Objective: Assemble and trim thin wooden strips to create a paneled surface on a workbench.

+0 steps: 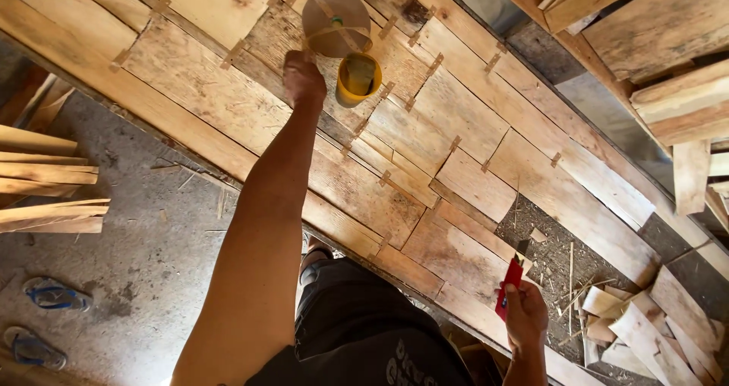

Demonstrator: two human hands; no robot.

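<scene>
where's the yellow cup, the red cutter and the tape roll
yellow cup (357,90), head view, on its front rim
red cutter (509,287), head view, middle of its red body
tape roll (336,21), head view, on its flat brown face

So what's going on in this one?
A person leans over a long panel of pale wooden veneer sheets patched together with small tape strips. The left hand reaches out to the panel beside a yellow plastic cup and a brown roll of paper tape. The right hand holds a red utility knife near the panel's edge. Veneer offcuts lie on the floor.
</scene>
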